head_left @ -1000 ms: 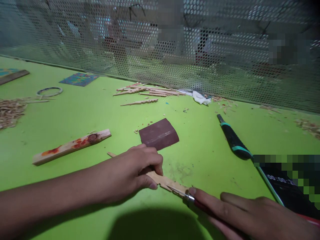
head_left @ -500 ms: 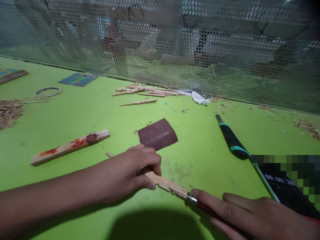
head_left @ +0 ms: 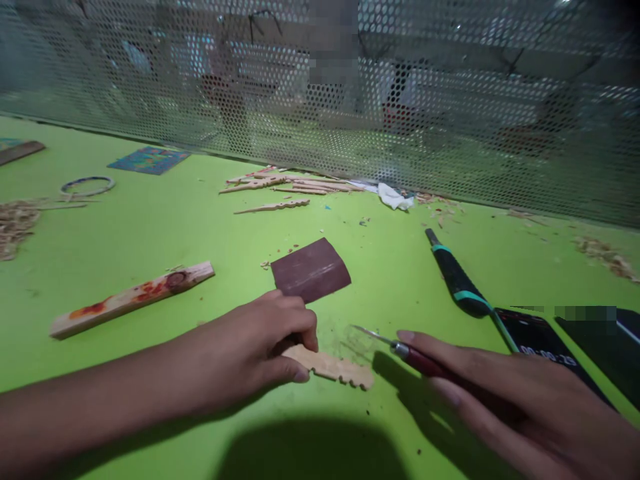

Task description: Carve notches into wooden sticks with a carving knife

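Observation:
My left hand (head_left: 260, 350) is closed on a flat, pale carved wooden stick (head_left: 335, 368), with thumb and fingers pinching it against the green tabletop. Small notches run along the stick's near edge; its other end is hidden under the hand. My right hand (head_left: 515, 400) grips a carving knife (head_left: 420, 360) with a dark red handle and a metal collar. Its thin blade points left and hovers above and right of the stick, apart from it. A brown sheet of sandpaper (head_left: 313, 270) lies just beyond my left hand.
A stained wood block (head_left: 135, 300) lies at left, near wood shavings (head_left: 17, 227) and a ring (head_left: 87, 185). Several carved sticks (head_left: 295, 183) and a crumpled tissue (head_left: 395, 197) lie by the perforated screen (head_left: 280, 100). A black-and-teal handled tool (head_left: 457, 277) and a phone (head_left: 540, 340) are at right.
The knife blade has lifted off the stick's notched edge and moved up and away from it. My left hand still holds the stick. The view has shifted slightly.

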Motion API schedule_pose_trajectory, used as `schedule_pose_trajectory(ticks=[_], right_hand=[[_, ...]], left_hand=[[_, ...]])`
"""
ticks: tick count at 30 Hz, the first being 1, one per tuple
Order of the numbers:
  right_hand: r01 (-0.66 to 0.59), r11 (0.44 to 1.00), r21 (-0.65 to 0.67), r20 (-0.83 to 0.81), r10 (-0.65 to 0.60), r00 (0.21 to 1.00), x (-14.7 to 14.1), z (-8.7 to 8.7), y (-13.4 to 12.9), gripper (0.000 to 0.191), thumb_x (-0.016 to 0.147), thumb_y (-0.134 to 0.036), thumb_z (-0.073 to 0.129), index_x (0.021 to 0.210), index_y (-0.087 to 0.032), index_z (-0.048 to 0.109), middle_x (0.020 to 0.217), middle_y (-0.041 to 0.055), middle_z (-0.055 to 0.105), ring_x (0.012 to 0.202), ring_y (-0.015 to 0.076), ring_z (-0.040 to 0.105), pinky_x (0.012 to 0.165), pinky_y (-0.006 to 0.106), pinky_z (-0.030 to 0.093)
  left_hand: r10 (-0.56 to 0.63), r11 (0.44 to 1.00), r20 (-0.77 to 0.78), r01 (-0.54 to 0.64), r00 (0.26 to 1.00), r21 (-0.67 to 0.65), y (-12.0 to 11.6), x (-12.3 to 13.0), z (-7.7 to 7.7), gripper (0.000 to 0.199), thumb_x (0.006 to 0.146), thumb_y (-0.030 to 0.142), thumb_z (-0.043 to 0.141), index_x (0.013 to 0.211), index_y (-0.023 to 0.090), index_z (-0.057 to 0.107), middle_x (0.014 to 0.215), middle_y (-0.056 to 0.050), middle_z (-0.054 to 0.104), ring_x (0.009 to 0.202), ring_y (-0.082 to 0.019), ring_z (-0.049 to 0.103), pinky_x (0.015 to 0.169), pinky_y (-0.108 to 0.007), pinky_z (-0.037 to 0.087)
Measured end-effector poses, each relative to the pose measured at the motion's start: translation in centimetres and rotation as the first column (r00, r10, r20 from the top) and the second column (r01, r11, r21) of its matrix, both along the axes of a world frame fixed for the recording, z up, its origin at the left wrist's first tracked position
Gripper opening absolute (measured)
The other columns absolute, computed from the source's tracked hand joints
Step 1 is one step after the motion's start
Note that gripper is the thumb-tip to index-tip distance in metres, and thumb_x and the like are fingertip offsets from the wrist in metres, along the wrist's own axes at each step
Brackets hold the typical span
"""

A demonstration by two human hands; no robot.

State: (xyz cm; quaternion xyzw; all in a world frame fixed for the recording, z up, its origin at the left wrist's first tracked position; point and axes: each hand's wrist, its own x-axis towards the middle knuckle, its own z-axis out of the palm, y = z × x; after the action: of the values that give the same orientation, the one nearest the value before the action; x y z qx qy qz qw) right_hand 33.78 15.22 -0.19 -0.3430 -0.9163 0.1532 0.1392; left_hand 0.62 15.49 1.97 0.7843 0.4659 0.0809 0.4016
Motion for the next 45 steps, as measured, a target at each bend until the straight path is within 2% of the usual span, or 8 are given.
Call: schedule_pose_trajectory(ticks=[4, 8, 10, 13, 17, 22, 30, 45], right_hand=[[0.028, 0.999, 0.03, -0.06, -0.026, 0.998, -1.4, 0.2, 0.6, 0.047, 0.102, -0.027, 0.055, 0.149, -0.031, 0.058, 0.125, 0.0031, 0.079, 0.096, 0.0225, 0.082, 0.076, 0.026, 0.067], [0.051, 0.998, -0.021, -0.057, -0.052, 0.997, -2.2, 0.4, 0.6, 0.04, 0.103, -0.026, 0.051, 0.139, -0.022, 0.068, 0.12, 0.008, 0.081, 0.092, 0.0234, 0.082, 0.075, 0.027, 0.068], [0.05, 0.998, -0.041, -0.06, -0.052, 0.997, -2.4, 0.4, 0.5, 0.039, 0.103, -0.027, 0.051, 0.137, -0.021, 0.07, 0.119, 0.0087, 0.081, 0.091, 0.0238, 0.082, 0.076, 0.028, 0.068], [0.05, 0.998, -0.042, -0.055, -0.052, 0.997, -2.6, 0.4, 0.5, 0.04, 0.103, -0.027, 0.051, 0.137, -0.02, 0.07, 0.12, 0.0092, 0.08, 0.091, 0.0242, 0.082, 0.077, 0.03, 0.068], [0.055, 0.997, -0.053, -0.03, -0.056, 0.998, -2.8, 0.3, 0.4, 0.039, 0.104, -0.025, 0.05, 0.136, -0.02, 0.07, 0.118, 0.0076, 0.081, 0.089, 0.0214, 0.082, 0.076, 0.027, 0.068], [0.045, 0.994, -0.099, -0.067, -0.052, 0.996, -2.9, 0.2, 0.1, 0.039, 0.102, -0.025, 0.051, 0.137, -0.022, 0.069, 0.114, 0.0057, 0.083, 0.087, 0.0202, 0.082, 0.074, 0.027, 0.067], [-0.001, 0.973, -0.23, -0.118, -0.027, 0.993, -3.5, -0.2, -0.1, 0.041, 0.102, -0.022, 0.052, 0.139, -0.03, 0.067, 0.105, 0.0018, 0.083, 0.081, 0.0169, 0.08, 0.071, 0.023, 0.064], [-0.046, 0.97, -0.24, -0.126, 0.015, 0.992, -4.1, -0.9, 0.0, 0.043, 0.104, -0.02, 0.053, 0.144, -0.035, 0.058, 0.092, -0.0055, 0.079, 0.07, 0.0101, 0.074, 0.064, 0.019, 0.055]], left_hand=[[0.037, 0.999, -0.171, -0.043, 0.985, -0.031, -0.3, 0.6, 0.3, 0.013, 0.093, 0.029, 0.069, 0.104, 0.021, 0.067, 0.099, -0.002, 0.066, 0.089, -0.022, 0.06, 0.072, -0.03, 0.041], [0.068, 0.997, -0.202, -0.073, 0.977, -0.018, -0.9, 0.8, 0.4, 0.067, 0.09, 0.055, 0.072, 0.146, 0.025, 0.051, 0.117, -0.008, 0.071, 0.1, -0.03, 0.064, 0.075, -0.033, 0.044], [0.077, 0.996, -0.193, -0.082, 0.978, -0.017, -1.0, 0.8, 0.5, 0.075, 0.091, 0.06, 0.068, 0.153, 0.025, 0.045, 0.108, -0.007, 0.073, 0.092, -0.028, 0.066, 0.072, -0.033, 0.044], [0.108, 0.993, -0.162, -0.113, 0.981, -0.02, -0.8, 0.5, 0.5, 0.056, 0.098, 0.05, 0.06, 0.147, 0.023, 0.054, 0.085, -0.001, 0.07, 0.074, -0.021, 0.064, 0.063, -0.029, 0.041], [0.124, 0.991, -0.068, -0.126, 0.99, -0.033, -0.3, 0.2, 0.2, 0.044, 0.101, 0.042, 0.057, 0.14, 0.025, 0.061, 0.077, 0.003, 0.067, 0.066, -0.016, 0.061, 0.059, -0.025, 0.041], [0.103, 0.989, -0.035, -0.106, 0.994, -0.105, -0.3, 0.1, 0.2, 0.05, 0.1, 0.043, 0.062, 0.147, 0.028, 0.056, 0.079, 0.004, 0.067, 0.068, -0.016, 0.061, 0.06, -0.024, 0.043], [0.031, 0.999, -0.09, -0.035, 0.995, -0.037, -0.4, 0.5, 0.0, 0.058, 0.097, 0.043, 0.068, 0.152, 0.029, 0.056, 0.079, 0.003, 0.068, 0.069, -0.017, 0.061, 0.061, -0.023, 0.041], [0.059, 0.995, -0.117, -0.067, 0.991, -0.069, -0.1, 0.7, -0.3, 0.058, 0.094, 0.048, 0.07, 0.149, 0.037, 0.056, 0.071, 0.007, 0.061, 0.064, -0.016, 0.057, 0.059, -0.025, 0.034]])
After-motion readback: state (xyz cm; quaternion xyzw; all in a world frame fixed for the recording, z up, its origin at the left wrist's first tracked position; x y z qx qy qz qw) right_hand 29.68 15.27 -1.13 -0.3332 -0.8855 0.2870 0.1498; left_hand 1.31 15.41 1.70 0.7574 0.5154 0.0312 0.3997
